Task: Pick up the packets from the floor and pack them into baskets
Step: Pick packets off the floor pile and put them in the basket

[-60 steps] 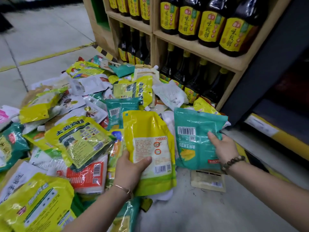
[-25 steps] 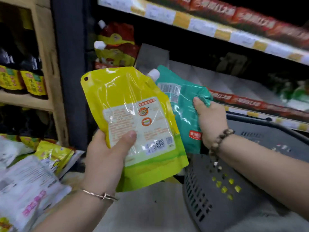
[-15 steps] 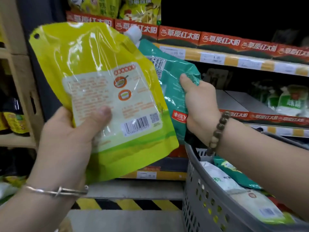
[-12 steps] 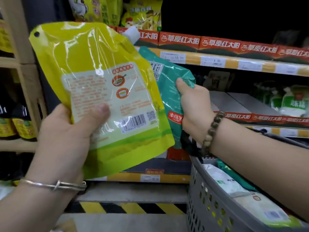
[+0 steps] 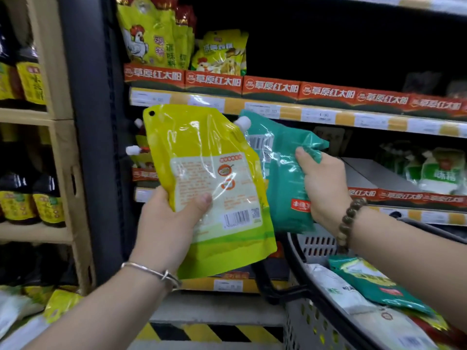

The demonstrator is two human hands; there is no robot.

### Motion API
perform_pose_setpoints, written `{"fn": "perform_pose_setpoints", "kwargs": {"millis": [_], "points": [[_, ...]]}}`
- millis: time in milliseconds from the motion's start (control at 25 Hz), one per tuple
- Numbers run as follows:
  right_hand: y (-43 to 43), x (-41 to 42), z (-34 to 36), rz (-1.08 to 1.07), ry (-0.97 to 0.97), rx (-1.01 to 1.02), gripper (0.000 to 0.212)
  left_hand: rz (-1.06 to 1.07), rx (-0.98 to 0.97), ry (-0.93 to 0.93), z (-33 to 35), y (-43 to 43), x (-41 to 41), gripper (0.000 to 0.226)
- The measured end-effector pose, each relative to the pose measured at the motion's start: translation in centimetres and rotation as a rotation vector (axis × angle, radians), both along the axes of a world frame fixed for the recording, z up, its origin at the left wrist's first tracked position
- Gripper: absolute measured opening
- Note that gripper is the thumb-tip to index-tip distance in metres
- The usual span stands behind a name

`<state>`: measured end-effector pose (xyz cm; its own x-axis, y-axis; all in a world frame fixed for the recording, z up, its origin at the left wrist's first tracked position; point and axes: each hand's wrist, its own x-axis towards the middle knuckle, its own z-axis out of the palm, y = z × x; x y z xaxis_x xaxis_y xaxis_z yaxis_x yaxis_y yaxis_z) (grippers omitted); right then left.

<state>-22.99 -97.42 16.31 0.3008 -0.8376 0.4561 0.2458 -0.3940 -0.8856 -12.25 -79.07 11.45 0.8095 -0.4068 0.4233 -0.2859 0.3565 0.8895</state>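
Left hand (image 5: 168, 224): grips the yellow packet (image 5: 209, 188) by its lower edge, thumb across the label, held up clear of the floor.
Right hand (image 5: 322, 188): pinches the green packet (image 5: 280, 173) at its side, just above the basket (image 5: 316, 294), likely to drop it in first.
Basket: lower right, already holding several packets.
Floor: more packets (image 5: 30, 306) lie at lower left.

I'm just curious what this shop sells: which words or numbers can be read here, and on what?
"草原红太阳": red shelf strips.
"4.90": shelf price tag.
"鸡精": yellow rooster packets.
"味精": white-green packet, right.
Too small or blurred: back print of the yellow pouch, red label of the teal pouch, labels of the bottles.
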Motion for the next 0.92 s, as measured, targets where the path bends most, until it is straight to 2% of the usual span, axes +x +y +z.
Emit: {"fn": "perform_pose_setpoints", "kwargs": {"millis": [160, 360, 520, 640, 800, 920], "points": [[-4.0, -5.9, -0.3, -0.116, 0.091, -0.095, 0.04, -0.106, 0.098, -0.033, -0.4, -4.8, -2.6, 0.034], [-10.0, -14.3, -0.6, -0.237, 0.218, -0.185, 0.027, -0.186, 0.16, -0.045, -0.9, -11.6, -7.3, 0.017], [-15.8, -21.0, -2.3, -0.341, 0.44, -0.269, 0.034, -0.233, 0.231, -0.099, -1.7, -17.5, -11.0, 0.018], [-20.1, -25.4, -4.9, -0.393, 0.57, -0.2, 0.037, -0.304, 0.387, -0.121, -3.0, -22.0, -14.0, 0.022], [-24.3, -30.0, -8.3, -0.302, 0.745, -0.037, 0.032, -0.417, 0.57, 0.127, -5.6, -25.5, -17.9, 0.014], [-25.7, -32.6, -10.5, -0.144, 0.69, 0.201, 0.031, -0.491, 0.643, 0.279, -8.3, -26.4, -20.1, 0.007]]}}
